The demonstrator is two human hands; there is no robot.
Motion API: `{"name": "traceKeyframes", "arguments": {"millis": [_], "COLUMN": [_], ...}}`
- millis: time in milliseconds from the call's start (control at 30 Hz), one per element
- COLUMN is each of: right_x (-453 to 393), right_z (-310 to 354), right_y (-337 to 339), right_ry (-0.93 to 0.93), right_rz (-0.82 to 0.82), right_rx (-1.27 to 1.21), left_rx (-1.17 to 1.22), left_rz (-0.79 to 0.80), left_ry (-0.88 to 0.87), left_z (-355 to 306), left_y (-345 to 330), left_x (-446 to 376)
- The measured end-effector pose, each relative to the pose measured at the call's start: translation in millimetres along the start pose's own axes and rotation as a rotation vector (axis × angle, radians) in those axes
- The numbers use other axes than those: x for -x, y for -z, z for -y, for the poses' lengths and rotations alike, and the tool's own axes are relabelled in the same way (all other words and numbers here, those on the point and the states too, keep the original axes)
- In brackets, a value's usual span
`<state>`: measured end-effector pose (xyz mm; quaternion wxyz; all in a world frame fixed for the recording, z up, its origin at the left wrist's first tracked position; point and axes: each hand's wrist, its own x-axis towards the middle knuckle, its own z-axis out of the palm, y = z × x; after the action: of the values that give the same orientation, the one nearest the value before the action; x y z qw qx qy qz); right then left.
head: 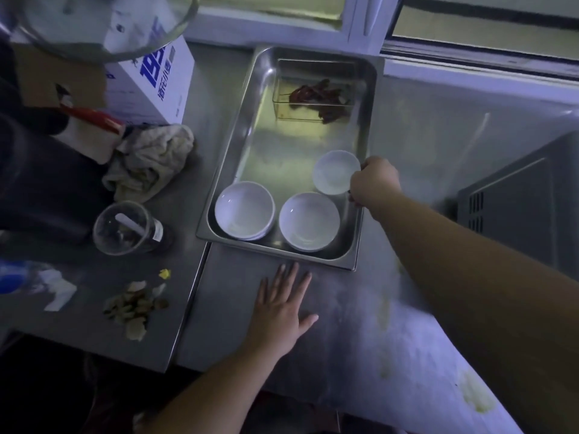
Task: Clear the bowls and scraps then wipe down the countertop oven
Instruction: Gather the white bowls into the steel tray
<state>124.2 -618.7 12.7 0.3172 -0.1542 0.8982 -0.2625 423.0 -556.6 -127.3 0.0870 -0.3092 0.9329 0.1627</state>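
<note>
A steel tray [238, 145] lies on the steel counter. Two white bowls stand in its near end, one at the left [244, 209] on a stack and one beside it [308, 221]. My right hand [374, 181] grips the rim of a third, smaller white bowl [335, 172], tilted over the tray's right side. My left hand [282, 305] rests flat on the counter just in front of the tray, fingers spread. Food scraps [134, 305] lie on the counter at the left. The grey countertop oven [520, 211] stands at the right edge.
A clear box with dried red chillies [316, 97] sits at the tray's far end. A crumpled cloth [150, 161], a plastic cup with a spoon [125, 228] and a blue-and-white carton [150, 86] stand left of the tray. Yellowish smears [473, 393] mark the near right counter.
</note>
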Motion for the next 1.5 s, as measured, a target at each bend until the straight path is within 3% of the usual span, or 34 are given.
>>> {"name": "traceKeyframes", "arguments": {"millis": [200,400,500,833,1100,1233,1367,1500], "right_x": [-22.5,-10.9,-26.3,-24.9,-13.6,-0.2,6.1,34.3], "right_z": [6.6,20.5,15.9,14.3,21.1,21.4,8.2,-9.1], "right_y": [-26.8,-27.7,-35.3,-37.9,-35.4,-24.3,-14.6,-6.8], "right_ry": [0.03,0.165,0.263,0.354,0.286,0.204,0.084,0.057], "right_rz": [0.008,0.187,0.2,0.247,0.264,0.224,0.114,0.061], "right_rx": [0.116,0.666,0.883,1.162,1.04,0.794,0.349,0.212], "left_rx": [0.003,-0.01,-0.008,0.005,0.02,0.025,0.021,-0.034], "left_rz": [0.035,0.053,0.059,0.071,0.079,0.105,0.116,0.147], "left_ry": [0.002,-0.001,0.0,0.013,0.021,0.017,0.043,0.051], "left_z": [3.7,5.2,5.7,5.6,5.5,6.2,3.5,-3.8], "left_y": [-3.1,-5.1,-5.2,-7.3,-6.8,-2.6,2.4,14.1], "left_x": [-0.1,0.4,-0.3,0.2,-0.5,-2.3,-3.8,-6.6]}}
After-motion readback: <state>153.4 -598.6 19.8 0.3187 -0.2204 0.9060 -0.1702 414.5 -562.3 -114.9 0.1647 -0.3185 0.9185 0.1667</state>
